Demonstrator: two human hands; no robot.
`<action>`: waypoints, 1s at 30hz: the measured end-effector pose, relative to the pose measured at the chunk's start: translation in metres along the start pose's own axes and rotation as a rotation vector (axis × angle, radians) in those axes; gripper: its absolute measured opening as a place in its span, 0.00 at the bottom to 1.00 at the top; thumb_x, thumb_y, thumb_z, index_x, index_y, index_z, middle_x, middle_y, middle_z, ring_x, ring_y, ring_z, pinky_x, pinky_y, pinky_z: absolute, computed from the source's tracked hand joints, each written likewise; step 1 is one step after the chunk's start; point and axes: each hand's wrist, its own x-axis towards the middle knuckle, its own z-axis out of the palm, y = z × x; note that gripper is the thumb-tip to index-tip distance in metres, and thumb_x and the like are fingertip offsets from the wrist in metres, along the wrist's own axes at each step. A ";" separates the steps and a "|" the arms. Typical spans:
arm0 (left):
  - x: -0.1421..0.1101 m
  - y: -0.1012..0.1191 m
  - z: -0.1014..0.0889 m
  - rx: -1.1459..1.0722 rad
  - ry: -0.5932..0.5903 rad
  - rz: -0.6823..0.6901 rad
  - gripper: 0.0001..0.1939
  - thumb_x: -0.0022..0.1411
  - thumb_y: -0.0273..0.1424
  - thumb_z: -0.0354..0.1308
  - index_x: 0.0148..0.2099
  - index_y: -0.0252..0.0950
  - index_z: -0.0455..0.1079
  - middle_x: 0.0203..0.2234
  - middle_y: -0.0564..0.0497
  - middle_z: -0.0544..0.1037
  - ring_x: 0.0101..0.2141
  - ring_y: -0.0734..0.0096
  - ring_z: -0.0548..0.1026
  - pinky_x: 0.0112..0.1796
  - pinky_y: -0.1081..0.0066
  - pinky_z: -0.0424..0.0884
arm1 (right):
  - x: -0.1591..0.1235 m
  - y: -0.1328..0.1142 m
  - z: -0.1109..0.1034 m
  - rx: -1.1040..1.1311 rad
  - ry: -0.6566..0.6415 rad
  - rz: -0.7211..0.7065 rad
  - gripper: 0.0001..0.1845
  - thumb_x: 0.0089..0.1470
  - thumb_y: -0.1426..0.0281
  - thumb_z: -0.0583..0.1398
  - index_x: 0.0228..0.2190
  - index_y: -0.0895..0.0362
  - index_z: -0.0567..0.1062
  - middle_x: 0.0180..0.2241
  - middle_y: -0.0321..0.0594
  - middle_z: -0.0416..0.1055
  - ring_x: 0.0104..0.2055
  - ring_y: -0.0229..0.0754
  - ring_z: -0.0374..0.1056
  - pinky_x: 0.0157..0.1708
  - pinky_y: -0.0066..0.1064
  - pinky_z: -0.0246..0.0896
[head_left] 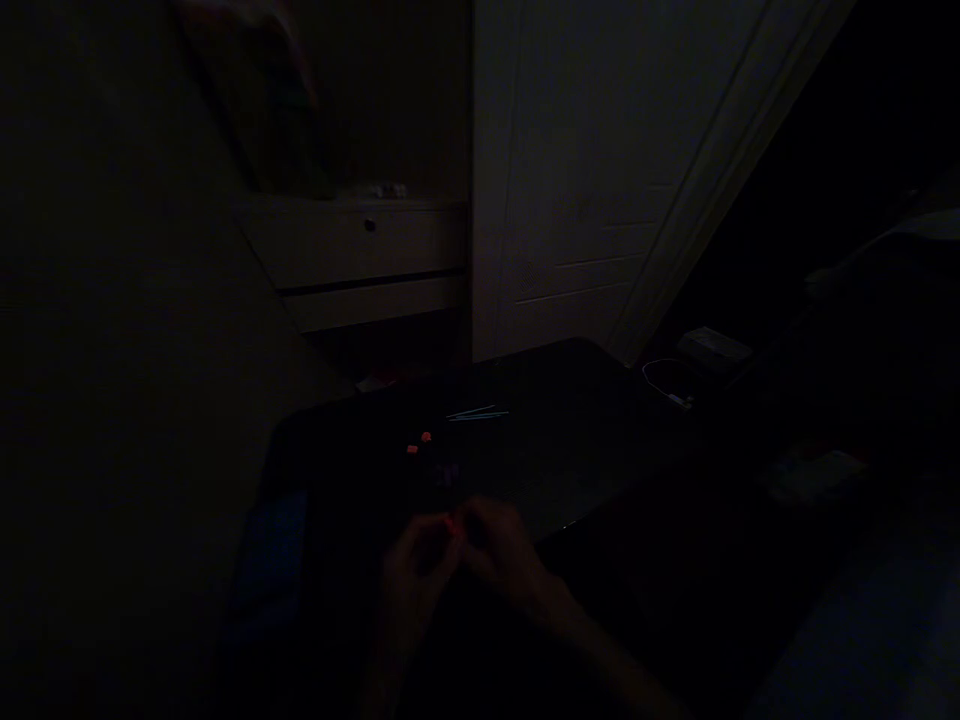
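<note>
The view is very dark. Near the front of a dark table (540, 450), my left hand (414, 565) pinches a small red piece (450, 524) between thumb and fingers. My right hand (499, 545) meets it from the other side, its fingers closed at the same red piece; its exact shape is hidden. Beyond the hands lie two small orange-red pieces, one squarish (412, 449) and one rounder (426, 437). A dim purplish cluster (446, 475) sits just past my fingertips, too dark to identify. Several thin pale sticks (477, 413) rest farther back.
A bluish flat rectangle (270, 550) lies at the table's left side. Behind the table stand a drawer unit (367, 245) and a pale panelled door (570, 180). To the right are a white cable (664, 385) and a pale box-like item (712, 347).
</note>
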 end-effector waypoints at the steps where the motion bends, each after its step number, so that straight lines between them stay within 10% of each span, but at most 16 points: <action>1: 0.000 0.000 0.000 -0.015 0.009 -0.016 0.16 0.51 0.41 0.72 0.39 0.37 0.80 0.35 0.46 0.87 0.38 0.55 0.86 0.41 0.63 0.83 | 0.000 0.000 -0.001 0.007 0.004 0.013 0.04 0.57 0.69 0.65 0.35 0.56 0.76 0.32 0.38 0.77 0.32 0.41 0.71 0.33 0.29 0.62; 9: 0.002 -0.003 -0.004 0.014 0.143 -0.047 0.21 0.53 0.48 0.70 0.39 0.36 0.82 0.35 0.44 0.88 0.37 0.54 0.86 0.40 0.62 0.83 | 0.008 -0.017 -0.019 0.134 -0.012 -0.069 0.04 0.64 0.69 0.64 0.40 0.55 0.81 0.39 0.42 0.81 0.41 0.43 0.77 0.44 0.33 0.70; 30: 0.002 -0.001 -0.010 0.133 0.044 -0.017 0.16 0.56 0.43 0.63 0.37 0.37 0.83 0.31 0.46 0.87 0.32 0.56 0.84 0.34 0.65 0.80 | 0.008 -0.007 -0.008 0.209 -0.101 -0.031 0.08 0.60 0.70 0.67 0.43 0.55 0.80 0.42 0.40 0.73 0.43 0.41 0.71 0.44 0.32 0.68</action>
